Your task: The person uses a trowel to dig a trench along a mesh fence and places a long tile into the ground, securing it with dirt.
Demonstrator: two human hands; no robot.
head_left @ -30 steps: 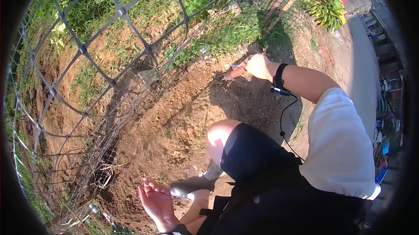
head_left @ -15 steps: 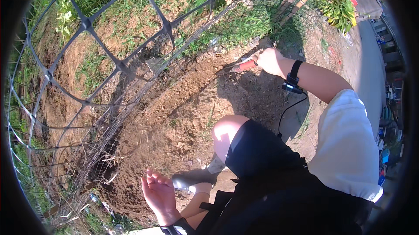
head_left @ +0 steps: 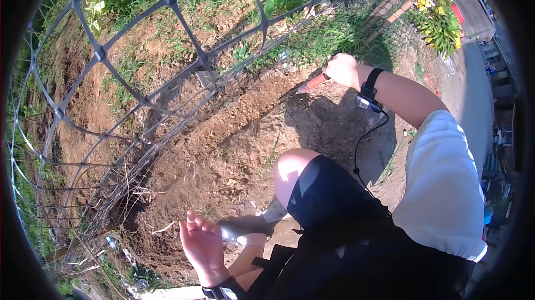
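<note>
Right hand (head_left: 341, 70): grip closed round red-handled tool (head_left: 316, 81), tip at soil (head_left: 245, 111) near net fence (head_left: 100, 54). Left hand (head_left: 204, 247): grip open, palm up.

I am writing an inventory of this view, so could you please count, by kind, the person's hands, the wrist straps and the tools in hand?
Hands: 2 (left hand, right hand)
Wrist straps: 2 (left strap, right strap)
Tools in hand: 1 (reddish tool)
Total: 5
</note>
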